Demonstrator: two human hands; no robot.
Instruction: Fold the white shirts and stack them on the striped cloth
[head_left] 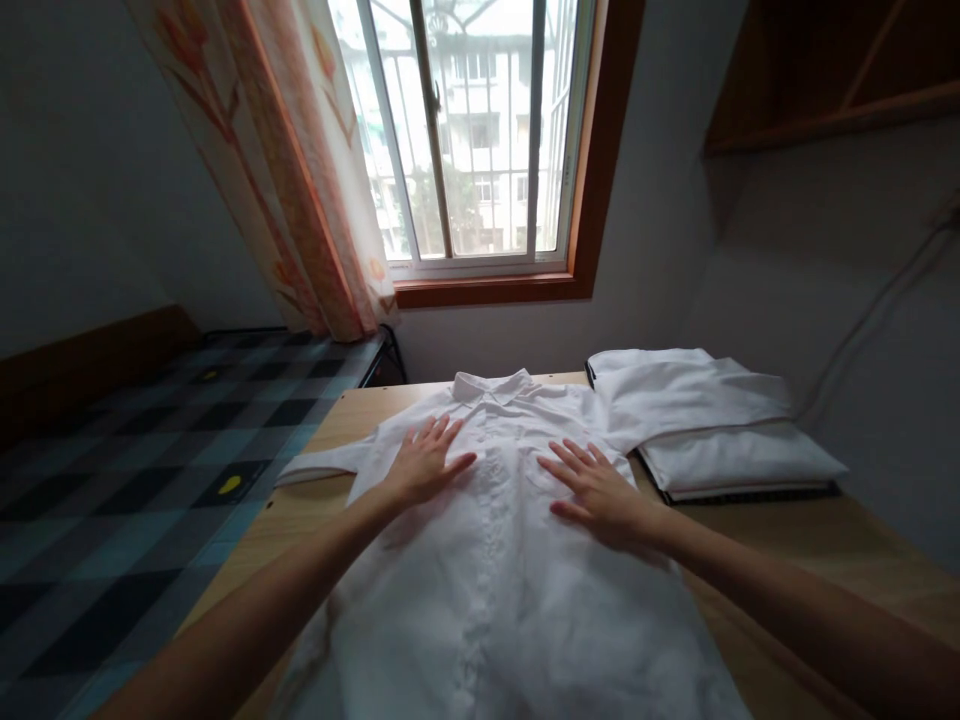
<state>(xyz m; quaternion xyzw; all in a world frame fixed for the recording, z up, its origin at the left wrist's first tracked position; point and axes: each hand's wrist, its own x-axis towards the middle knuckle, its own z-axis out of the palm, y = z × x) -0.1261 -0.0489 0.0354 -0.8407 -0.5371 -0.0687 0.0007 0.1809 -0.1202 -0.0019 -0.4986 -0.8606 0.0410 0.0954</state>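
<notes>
A white short-sleeved shirt [491, 580] lies flat, buttoned side up, on a wooden table [825, 540], its collar toward the window. My left hand [427, 462] rests palm down on the shirt's chest left of the button line, fingers spread. My right hand [596, 488] lies flat on the chest right of the buttons, fingers also spread. Neither hand holds anything. The shirt's right sleeve drapes over a stack of folded white clothes [720, 440].
The folded white stack sits on a dark flat thing at the table's right. A bed with a checked cover [150, 470] stands left of the table. A window [465, 130] with a patterned curtain [300, 170] is ahead; a wooden shelf [832, 80] hangs upper right.
</notes>
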